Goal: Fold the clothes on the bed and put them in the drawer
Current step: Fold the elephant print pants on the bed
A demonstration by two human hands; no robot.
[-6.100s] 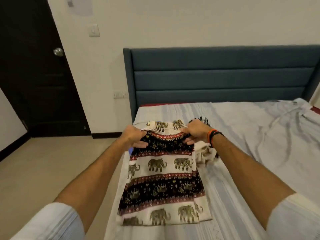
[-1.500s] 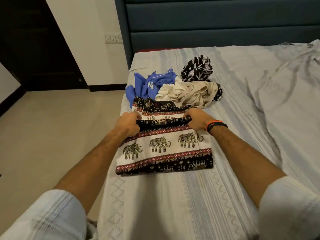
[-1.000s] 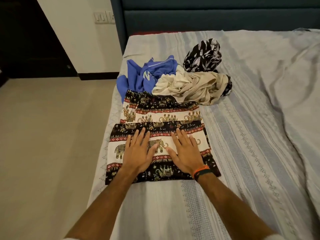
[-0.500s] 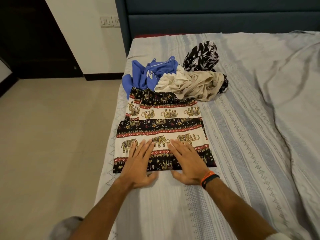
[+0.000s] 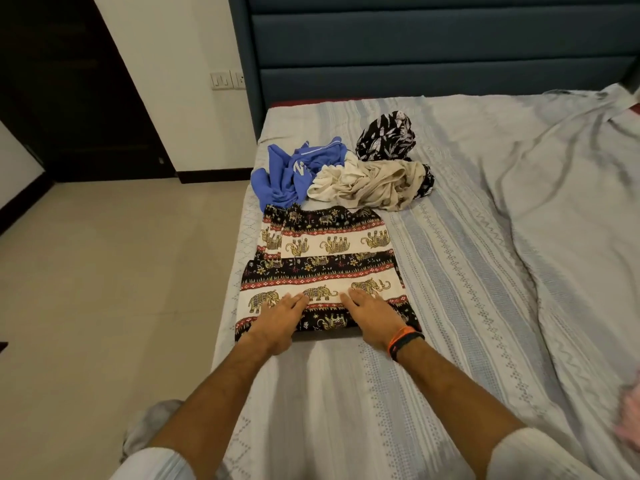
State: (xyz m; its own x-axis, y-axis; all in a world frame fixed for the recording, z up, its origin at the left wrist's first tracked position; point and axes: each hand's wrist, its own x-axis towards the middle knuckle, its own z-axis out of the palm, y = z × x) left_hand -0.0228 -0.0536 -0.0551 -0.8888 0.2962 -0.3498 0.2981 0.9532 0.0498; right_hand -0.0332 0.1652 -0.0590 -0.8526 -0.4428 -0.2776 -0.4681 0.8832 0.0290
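Pressing flat on the near hem of the trousers [image 5: 322, 271], the left hand [image 5: 277, 318] and right hand [image 5: 372, 315] lie side by side, fingers straight. Beyond them the cloth runs lengthwise toward the headboard [image 5: 433, 46] (equally near both), on the bed [image 5: 467, 271] by its left edge.

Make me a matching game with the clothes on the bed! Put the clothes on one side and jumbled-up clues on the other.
Things:
1. elephant-print garment
2. blue garment
3. cream garment
4. black leaf-print garment

Clues:
A. nearest the headboard
B. crumpled at the bed's left edge
C. flat under both hands
D. bunched between the blue and the leaf-print ones

Pairs: 1-C, 2-B, 3-D, 4-A
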